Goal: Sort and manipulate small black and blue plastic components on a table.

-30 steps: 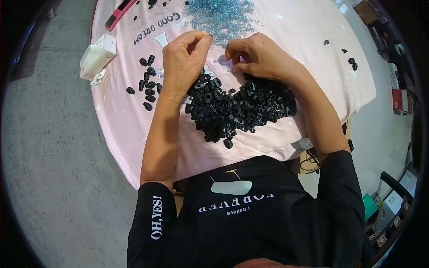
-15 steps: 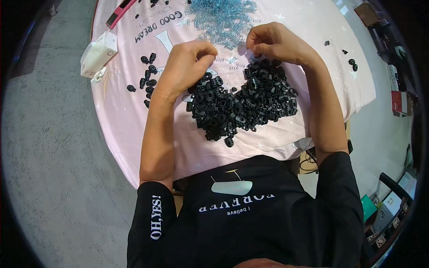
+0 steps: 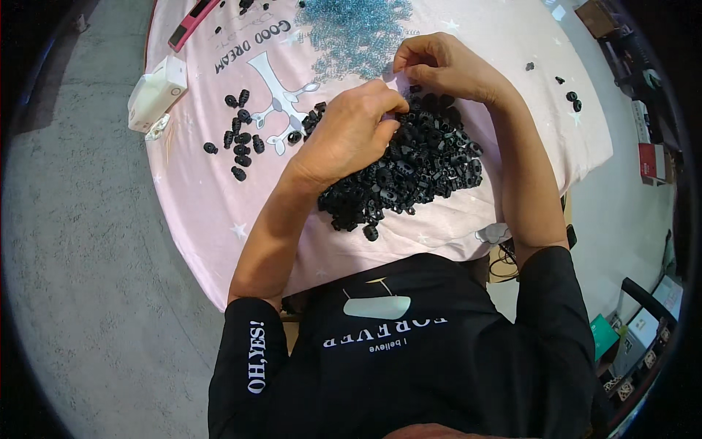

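Note:
A heap of small black plastic parts (image 3: 431,161), which look like cord lock pieces, lies in front of me on the table. Over its upper left side is my left hand (image 3: 355,128), its thumb and fingers bent together at the heap; what they hold, if anything, is hidden. My right hand (image 3: 453,69) is pinched just beyond the heap, beside a spread of small shiny bluish coil springs (image 3: 355,36). Anything between its fingertips is too small to make out. Left of my left forearm lie several oval black pieces (image 3: 242,149), apart from the heap.
A pink patterned cloth (image 3: 201,197) covers the table. At its left edge stands a white tissue box (image 3: 159,88), with a pink and black bar-shaped object (image 3: 191,23) farther back. A few black pieces (image 3: 572,97) lie far right. Shelving with boxes (image 3: 651,157) stands beyond the table.
My left hand has moved right, from the left of the heap to over it and closer to my right hand. The right hand has shifted slightly left, still pinched.

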The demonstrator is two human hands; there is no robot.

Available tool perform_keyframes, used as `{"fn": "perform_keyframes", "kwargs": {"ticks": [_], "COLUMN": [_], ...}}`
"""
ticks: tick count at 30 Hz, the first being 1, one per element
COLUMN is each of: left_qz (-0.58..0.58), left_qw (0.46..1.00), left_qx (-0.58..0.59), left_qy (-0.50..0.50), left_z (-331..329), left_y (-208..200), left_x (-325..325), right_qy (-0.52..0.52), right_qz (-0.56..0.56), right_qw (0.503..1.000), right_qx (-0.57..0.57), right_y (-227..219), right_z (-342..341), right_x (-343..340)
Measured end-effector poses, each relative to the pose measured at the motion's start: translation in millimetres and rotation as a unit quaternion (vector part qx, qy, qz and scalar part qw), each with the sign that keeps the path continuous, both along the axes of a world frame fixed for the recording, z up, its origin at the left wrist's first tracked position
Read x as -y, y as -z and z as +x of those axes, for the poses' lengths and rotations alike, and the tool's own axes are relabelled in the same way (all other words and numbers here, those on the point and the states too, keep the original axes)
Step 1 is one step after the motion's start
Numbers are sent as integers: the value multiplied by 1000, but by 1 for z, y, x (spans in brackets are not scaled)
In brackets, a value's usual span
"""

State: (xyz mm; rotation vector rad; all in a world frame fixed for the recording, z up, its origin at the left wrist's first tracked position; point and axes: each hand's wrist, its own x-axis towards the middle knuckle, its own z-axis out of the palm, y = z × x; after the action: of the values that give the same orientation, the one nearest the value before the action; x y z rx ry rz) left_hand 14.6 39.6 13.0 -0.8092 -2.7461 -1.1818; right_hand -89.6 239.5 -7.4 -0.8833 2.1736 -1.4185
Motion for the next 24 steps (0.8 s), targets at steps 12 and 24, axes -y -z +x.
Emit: {"fn": "perform_keyframes", "kwargs": {"ticks": [12, 24], "left_qz": [-72, -75], "left_qw": [997, 997], "left_qx": [11, -8], "left_qy": [10, 13], "left_z": [3, 3], "left_y": [-4, -2], "left_x": [2, 3], "right_qy": [-26, 24], "right_qz": [-23, 43], "right_qw": [999, 999], "right_qx": [39, -21], "right_y": [-3, -5], "right_z": [3, 2], "right_x": [1, 4]}}
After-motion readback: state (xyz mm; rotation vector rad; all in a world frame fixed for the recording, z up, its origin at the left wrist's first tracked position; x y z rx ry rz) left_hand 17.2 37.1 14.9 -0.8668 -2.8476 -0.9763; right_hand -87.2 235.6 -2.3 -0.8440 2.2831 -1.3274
